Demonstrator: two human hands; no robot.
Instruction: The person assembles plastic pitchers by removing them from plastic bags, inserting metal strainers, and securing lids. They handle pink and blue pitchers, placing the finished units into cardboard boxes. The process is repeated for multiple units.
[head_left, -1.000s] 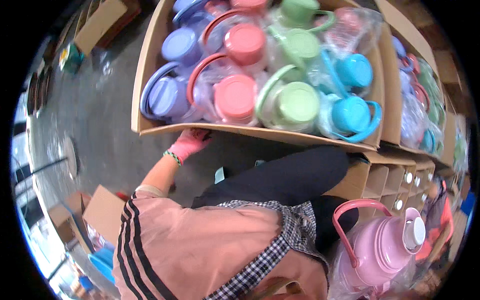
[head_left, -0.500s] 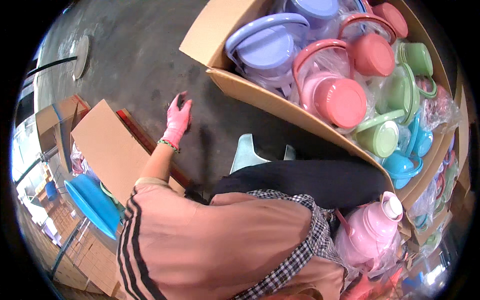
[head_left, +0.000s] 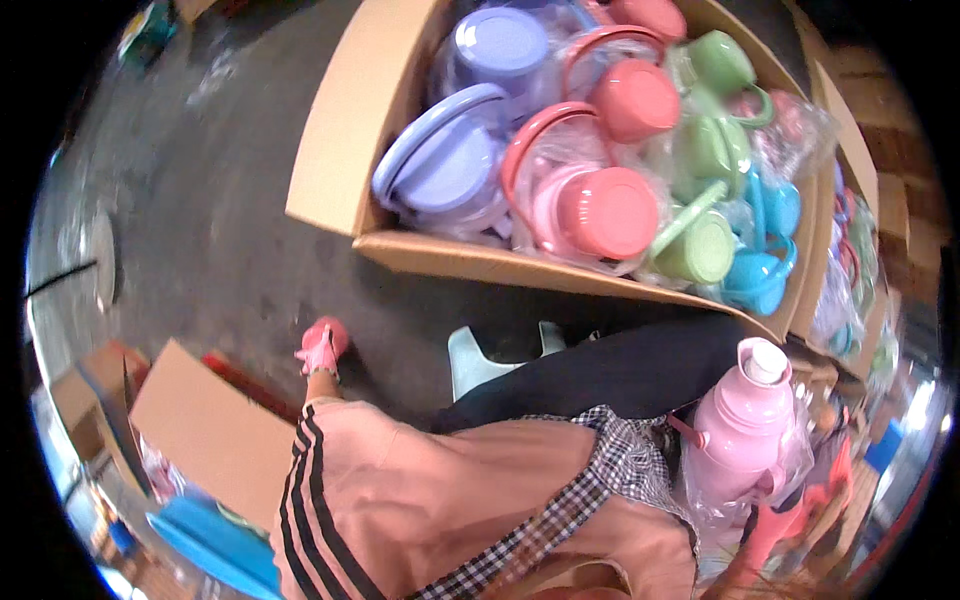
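Observation:
My left hand (head_left: 322, 346), in a pink glove, is down on the grey floor beside my knee. Its fingers are foreshortened and I cannot make them out. It lies between a flat brown cardboard box (head_left: 205, 430) and a pale green stool (head_left: 478, 358). At the lower right, my right hand (head_left: 785, 522), also gloved, grips a pink jug with a white cap (head_left: 742, 430) wrapped in clear plastic. It holds the jug from below, against my lap.
A large open carton (head_left: 330, 165) ahead holds several bagged plastic jugs with lilac, pink, green and blue lids. More cartons of the same goods line the right side. A blue lid (head_left: 215, 550) and smaller boxes lie at the lower left.
My left hand has left the big carton's front edge and come down to the floor, closer to my body. The pink jug stays in my right hand.

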